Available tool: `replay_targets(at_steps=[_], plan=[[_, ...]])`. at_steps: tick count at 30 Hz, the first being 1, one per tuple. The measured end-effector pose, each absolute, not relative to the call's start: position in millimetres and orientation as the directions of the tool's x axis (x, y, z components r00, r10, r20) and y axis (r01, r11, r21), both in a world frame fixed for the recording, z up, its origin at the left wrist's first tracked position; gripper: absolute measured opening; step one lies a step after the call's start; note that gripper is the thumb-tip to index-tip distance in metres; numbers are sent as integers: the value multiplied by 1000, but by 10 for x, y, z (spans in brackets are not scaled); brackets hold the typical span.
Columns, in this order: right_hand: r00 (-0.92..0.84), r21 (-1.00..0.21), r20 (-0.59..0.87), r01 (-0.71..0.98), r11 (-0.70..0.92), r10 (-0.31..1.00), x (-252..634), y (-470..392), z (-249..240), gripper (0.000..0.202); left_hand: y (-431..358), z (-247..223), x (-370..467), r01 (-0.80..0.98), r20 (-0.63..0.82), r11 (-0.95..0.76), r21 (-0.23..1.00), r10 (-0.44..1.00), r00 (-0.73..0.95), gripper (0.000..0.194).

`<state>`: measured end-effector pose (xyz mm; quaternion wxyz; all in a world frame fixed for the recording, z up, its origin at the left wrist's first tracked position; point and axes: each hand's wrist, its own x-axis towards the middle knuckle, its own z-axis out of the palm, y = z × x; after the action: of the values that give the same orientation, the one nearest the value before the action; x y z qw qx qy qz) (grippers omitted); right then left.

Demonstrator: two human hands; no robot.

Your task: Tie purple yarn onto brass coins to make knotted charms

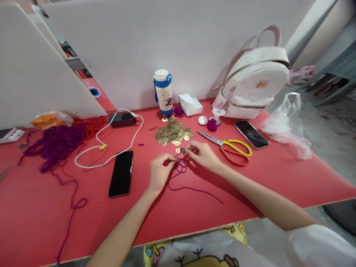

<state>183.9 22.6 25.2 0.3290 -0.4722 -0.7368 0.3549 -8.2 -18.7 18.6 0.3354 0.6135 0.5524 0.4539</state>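
My left hand [162, 170] pinches a thin purple cord [182, 167] near the middle of the red table. Just to its right, my right hand [203, 154] holds a small round coin [183, 150] between thumb and fingertips. Loops of the cord lie below the two hands, and its loose end runs over the table toward the lower right. Beyond my fingers is a pile of brass-coloured coins [174, 130], with one single coin [178, 150] lying close to my fingertips.
Scissors [222, 142], a spool [218, 113] and a phone [251, 134] lie right; a white backpack [253, 83] stands behind. A bottle [163, 92] and tissue pack [191, 105] are at the back. Left are another phone [121, 173], a white cable [96, 167] and purple yarn [57, 142].
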Motion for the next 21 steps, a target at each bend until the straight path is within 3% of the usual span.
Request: replay_targets(at_steps=[8,15,21], plan=[[-342,-653,145,672,350,928,1761,124,340,8,-192,207,-64,446,264,-251,859,964,34,9],[-386,-574,130,722,387,913,1709,42,339,8,-190,173,-63,478,284,-295,827,954,96,12],[-491,-495,272,666,558,827,1718,33,289,11,-185,165,-73,481,289,-308,821,950,114,10]])
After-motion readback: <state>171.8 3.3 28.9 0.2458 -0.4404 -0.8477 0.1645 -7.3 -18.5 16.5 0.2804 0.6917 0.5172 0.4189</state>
